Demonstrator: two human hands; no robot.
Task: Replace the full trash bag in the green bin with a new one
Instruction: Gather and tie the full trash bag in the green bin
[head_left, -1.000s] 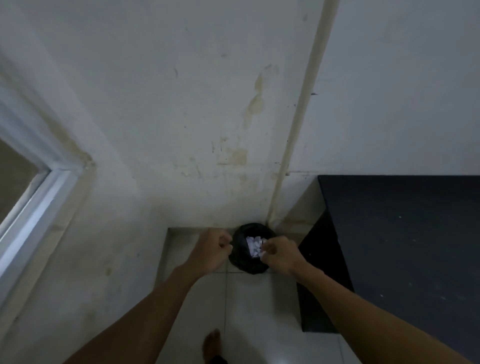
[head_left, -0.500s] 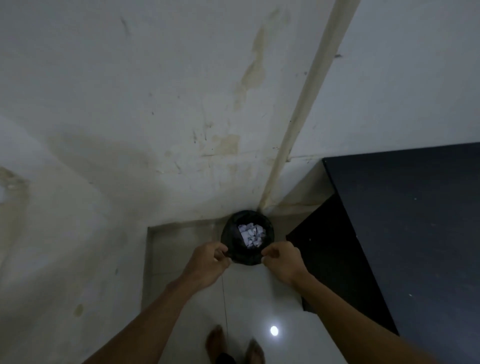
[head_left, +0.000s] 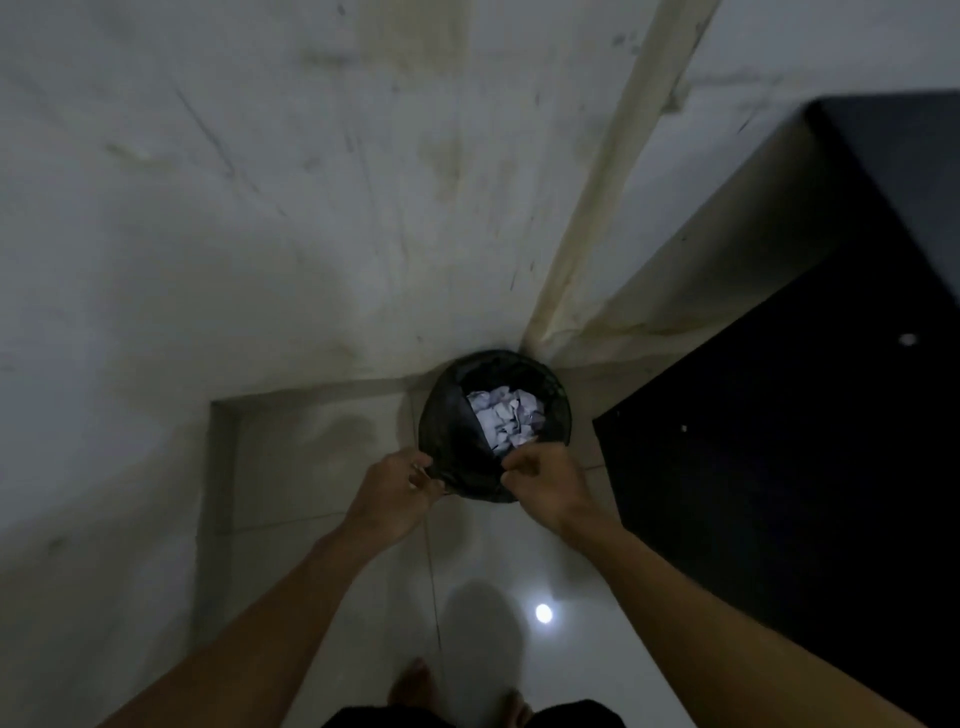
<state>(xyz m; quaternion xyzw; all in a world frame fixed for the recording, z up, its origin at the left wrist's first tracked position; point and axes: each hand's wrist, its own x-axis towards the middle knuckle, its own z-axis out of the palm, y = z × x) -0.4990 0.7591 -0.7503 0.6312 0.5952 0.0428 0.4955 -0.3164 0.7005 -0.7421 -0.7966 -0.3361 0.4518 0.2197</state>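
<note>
A black trash bag lines a round bin standing on the floor in the room's corner; the bag hides the bin's green body. Crumpled white paper fills the bag. My left hand pinches the bag's near-left edge. My right hand pinches the near-right edge, and a flap of black plastic is drawn across the left part of the opening.
A black cabinet stands close on the right of the bin. A cream pipe runs down the wall corner behind it. The pale tiled floor shows a lamp reflection, and my bare feet are at the bottom.
The camera has tipped further down and come closer to the bin. Both hands stayed on the bag's near edge, and a flap of plastic now covers part of the opening.
</note>
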